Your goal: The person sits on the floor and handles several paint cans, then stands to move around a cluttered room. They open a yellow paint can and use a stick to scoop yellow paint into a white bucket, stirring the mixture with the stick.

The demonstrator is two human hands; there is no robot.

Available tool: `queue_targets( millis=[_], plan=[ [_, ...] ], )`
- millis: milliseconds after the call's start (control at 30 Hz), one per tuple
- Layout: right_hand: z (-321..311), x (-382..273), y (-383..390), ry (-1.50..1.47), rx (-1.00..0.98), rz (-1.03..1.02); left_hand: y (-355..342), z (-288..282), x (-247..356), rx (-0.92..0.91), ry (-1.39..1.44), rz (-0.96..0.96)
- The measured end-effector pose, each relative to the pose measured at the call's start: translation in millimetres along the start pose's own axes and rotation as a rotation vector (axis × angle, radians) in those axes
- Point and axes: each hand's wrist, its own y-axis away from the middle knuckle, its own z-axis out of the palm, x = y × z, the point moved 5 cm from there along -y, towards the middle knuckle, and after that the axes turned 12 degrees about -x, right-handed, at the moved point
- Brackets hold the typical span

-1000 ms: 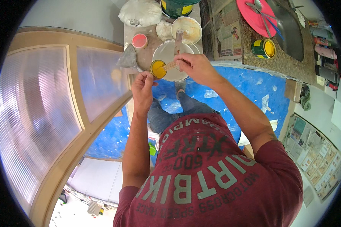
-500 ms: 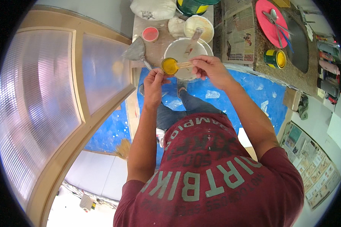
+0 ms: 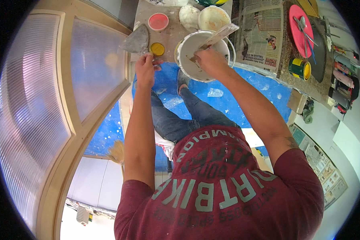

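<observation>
My left hand [image 3: 145,69] is at the near edge of the worktable, fingers partly spread. Just beyond its fingertips a small round tin [image 3: 157,49] of yellow paint appears to rest on the tabletop. Beside that hand lies a grey triangular trowel [image 3: 137,39]; its handle is mostly hidden. My right hand [image 3: 211,62] reaches over a white bucket [image 3: 179,60], closed around the lower end of a flat, paint-smeared paddle [image 3: 223,35] that slants up to the right. Brown streaks show inside the bucket beside these fingers. I cannot see the thin wooden stick clearly.
A tub with red contents [image 3: 158,21] and a second white tub [image 3: 214,18] stand farther back. To the right, a counter holds newspaper [image 3: 262,36], a pink plate [image 3: 299,30] with utensils, and a green-and-yellow can [image 3: 299,69]. A framed ribbed-glass panel [image 3: 98,68] borders the left.
My left hand has moved left and let go of the yellow tin. My right hand has gone from the tin to the bucket, where the paddle has swung to the right.
</observation>
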Motion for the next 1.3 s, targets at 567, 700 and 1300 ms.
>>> queue_targets(
  millis=[567, 700, 1300],
  plan=[
    [-23, 2, 26, -0.129, 0.056, 0.031, -2, -13, 22, 0.110, -0.272, -0.025],
    [-45, 15, 56, -0.662, 0.097, 0.015, 43, -33, 19, 0.118, -0.297, -0.077],
    [-136, 183, 319, -1.591, 0.864, 0.083, 134, -31, -5, 0.051, -0.386, -0.221]
  ],
)
